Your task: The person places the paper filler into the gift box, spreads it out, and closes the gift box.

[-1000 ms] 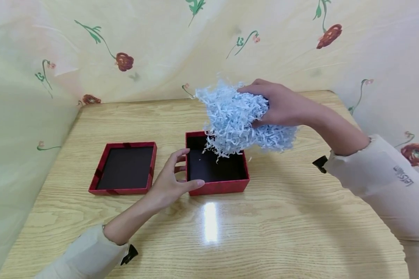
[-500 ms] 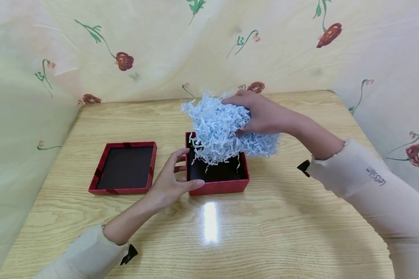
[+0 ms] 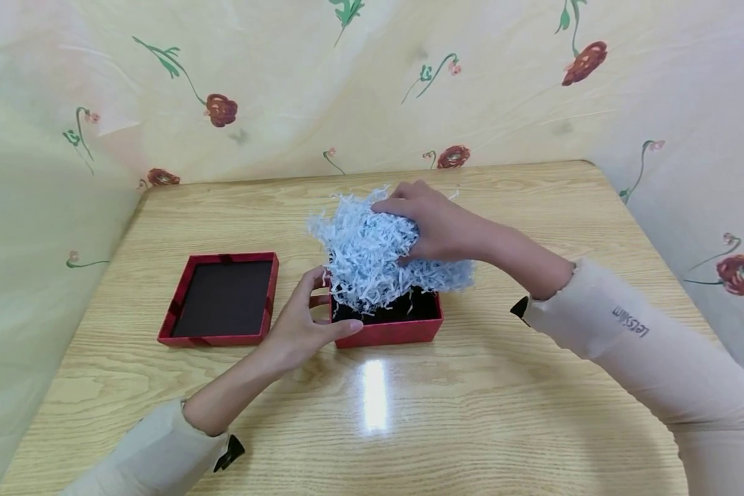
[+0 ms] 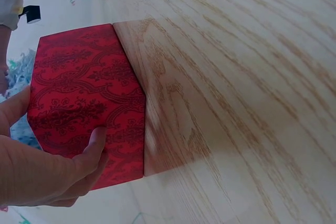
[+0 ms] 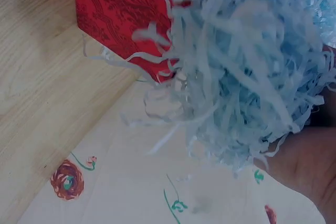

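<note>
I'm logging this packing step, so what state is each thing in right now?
Box: open, upright on the table, steadied at its left corner by the left hand.
Lid: off, lying inside-up to the left of the box, untouched.
Shredded paper: one loose clump, gripped from above by the right hand, its lower part dipping into the box.
</note>
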The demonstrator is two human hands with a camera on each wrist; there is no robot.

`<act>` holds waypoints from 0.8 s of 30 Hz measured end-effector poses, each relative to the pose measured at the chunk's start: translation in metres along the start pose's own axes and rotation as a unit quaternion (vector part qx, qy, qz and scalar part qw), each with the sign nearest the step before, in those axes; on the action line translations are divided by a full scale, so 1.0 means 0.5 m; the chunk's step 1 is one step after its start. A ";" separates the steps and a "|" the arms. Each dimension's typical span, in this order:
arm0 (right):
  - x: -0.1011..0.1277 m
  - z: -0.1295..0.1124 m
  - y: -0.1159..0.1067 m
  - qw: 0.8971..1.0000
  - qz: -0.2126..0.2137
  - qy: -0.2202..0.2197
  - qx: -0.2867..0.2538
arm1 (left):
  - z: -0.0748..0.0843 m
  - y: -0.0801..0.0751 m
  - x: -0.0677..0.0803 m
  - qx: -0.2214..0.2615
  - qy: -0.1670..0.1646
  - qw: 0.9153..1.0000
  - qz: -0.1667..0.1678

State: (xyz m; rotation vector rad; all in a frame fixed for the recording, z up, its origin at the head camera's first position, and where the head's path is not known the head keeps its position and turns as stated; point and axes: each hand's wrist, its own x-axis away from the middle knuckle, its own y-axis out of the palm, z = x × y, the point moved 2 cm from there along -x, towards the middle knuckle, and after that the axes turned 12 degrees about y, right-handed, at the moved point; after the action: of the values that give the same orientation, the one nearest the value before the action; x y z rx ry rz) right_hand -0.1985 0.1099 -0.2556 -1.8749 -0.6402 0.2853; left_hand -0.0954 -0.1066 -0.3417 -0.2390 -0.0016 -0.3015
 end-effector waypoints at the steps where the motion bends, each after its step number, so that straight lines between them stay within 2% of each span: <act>1: 0.000 -0.001 0.004 1.000 0.005 -0.004 0.013 | 0.000 0.000 0.000 0.000 -0.003 1.000 0.001; 5: 0.003 -0.005 0.024 0.998 0.024 -0.028 0.057 | 0.000 0.000 -0.002 0.005 -0.008 1.000 0.000; 10: 0.006 -0.012 0.050 0.995 0.033 -0.054 0.082 | 0.000 0.001 -0.004 0.012 -0.012 1.000 0.001; 17: 0.003 -0.022 0.096 0.990 0.026 -0.069 0.122 | 0.003 0.003 -0.003 0.019 -0.034 0.999 0.003; 24: -0.001 -0.034 0.132 0.985 0.002 -0.067 0.162 | 0.003 0.003 -0.005 0.000 -0.016 1.000 0.000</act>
State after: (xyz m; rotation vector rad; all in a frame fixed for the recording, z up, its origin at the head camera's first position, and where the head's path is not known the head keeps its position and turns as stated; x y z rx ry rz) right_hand -0.1714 0.0781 -0.3095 -1.5544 -0.6388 0.4926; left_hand -0.0973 -0.1042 -0.3408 -0.2439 -0.0343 -0.2983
